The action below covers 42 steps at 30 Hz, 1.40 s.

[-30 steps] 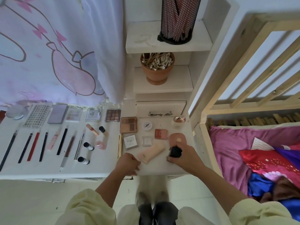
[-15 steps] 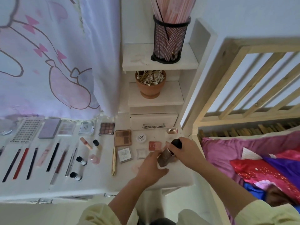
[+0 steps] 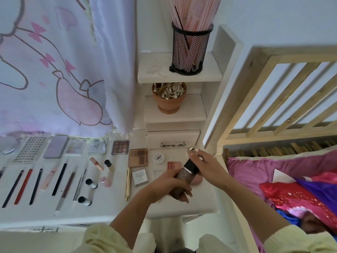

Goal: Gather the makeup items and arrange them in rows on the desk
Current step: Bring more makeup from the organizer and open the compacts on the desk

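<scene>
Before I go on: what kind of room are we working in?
Most likely a bedroom, at a white dressing desk. A wooden slatted bed frame with pink bedding stands beside the desk, makeup palettes and pencils lie in rows on it, and a pot of cotton swabs sits on the shelf.

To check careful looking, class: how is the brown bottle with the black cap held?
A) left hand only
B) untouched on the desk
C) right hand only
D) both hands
D: the left hand grips the body of the brown bottle with the black cap, and the right hand holds its cap end.
</scene>
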Each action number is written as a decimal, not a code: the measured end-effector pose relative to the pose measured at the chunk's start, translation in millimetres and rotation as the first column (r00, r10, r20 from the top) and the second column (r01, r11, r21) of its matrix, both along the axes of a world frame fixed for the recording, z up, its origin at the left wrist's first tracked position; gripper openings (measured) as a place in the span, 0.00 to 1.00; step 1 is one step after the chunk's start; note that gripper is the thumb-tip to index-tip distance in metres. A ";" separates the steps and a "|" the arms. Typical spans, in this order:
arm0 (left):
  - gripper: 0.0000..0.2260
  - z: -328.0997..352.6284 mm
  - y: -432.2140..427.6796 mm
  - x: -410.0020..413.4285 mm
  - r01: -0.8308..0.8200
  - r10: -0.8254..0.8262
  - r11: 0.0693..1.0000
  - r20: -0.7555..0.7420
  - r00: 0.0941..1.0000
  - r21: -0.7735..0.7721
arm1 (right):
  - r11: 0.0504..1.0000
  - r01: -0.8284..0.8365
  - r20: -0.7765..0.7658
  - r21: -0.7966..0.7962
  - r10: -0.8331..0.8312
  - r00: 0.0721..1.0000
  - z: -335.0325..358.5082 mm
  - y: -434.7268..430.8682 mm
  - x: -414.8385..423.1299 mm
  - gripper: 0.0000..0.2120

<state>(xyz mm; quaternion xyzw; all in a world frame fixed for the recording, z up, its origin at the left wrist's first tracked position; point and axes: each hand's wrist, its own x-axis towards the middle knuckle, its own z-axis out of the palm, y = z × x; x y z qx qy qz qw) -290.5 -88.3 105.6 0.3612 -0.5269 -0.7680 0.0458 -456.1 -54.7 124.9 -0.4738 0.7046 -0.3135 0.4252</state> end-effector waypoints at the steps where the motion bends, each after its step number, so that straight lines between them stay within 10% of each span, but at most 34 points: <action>1: 0.13 1.5 -0.1 1.8 -0.014 0.018 0.997 -0.044 0.999 0.081 | 1.000 0.002 0.039 0.014 -0.003 0.999 0.5 0.0 -0.5 0.23; 5: 0.16 3.1 0.4 6.0 -0.070 0.101 0.957 -0.100 0.990 0.280 | 0.998 -0.001 0.227 0.068 -0.014 0.974 5.8 2.8 2.0 0.19; 42: 0.25 -6.5 3.5 -0.4 -0.085 0.084 0.995 0.003 0.996 0.060 | 0.989 -0.123 0.292 0.080 0.095 0.952 10.1 4.1 -2.3 0.18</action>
